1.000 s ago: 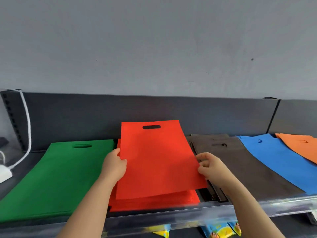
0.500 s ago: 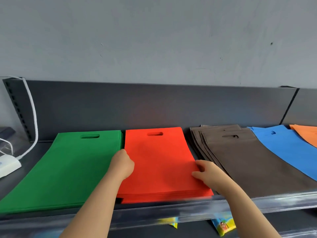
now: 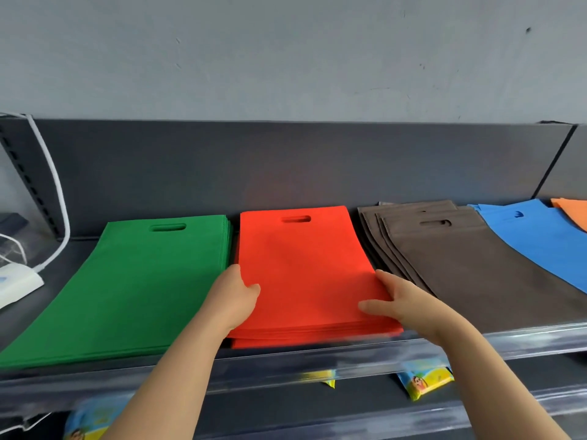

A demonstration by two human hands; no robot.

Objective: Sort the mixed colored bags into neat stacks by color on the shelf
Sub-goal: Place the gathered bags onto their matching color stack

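A stack of red bags [image 3: 305, 268] lies flat mid-shelf, handle cutout toward the wall. My left hand [image 3: 233, 300] holds its left edge, thumb on top and fingers curled down the side. My right hand [image 3: 403, 303] rests on the right front corner, with thumb and forefinger spread straight on the top bag. To the left lies a neat stack of green bags [image 3: 136, 290]. On the right is a fanned-out stack of brown bags [image 3: 460, 265], then blue bags [image 3: 536, 236], and an orange bag [image 3: 571, 209] at the frame's edge.
The dark shelf [image 3: 82, 242] has a clear front lip [image 3: 317, 360] and a dark back panel. A white cable [image 3: 60, 198] and a white device [image 3: 16, 284] sit at far left. Colourful packets [image 3: 422, 379] hang on the shelf below.
The red bag I held tilted above the stack a second ago now lies flat on it. Both hands have come down to the stack's sides, and the view has shifted slightly.
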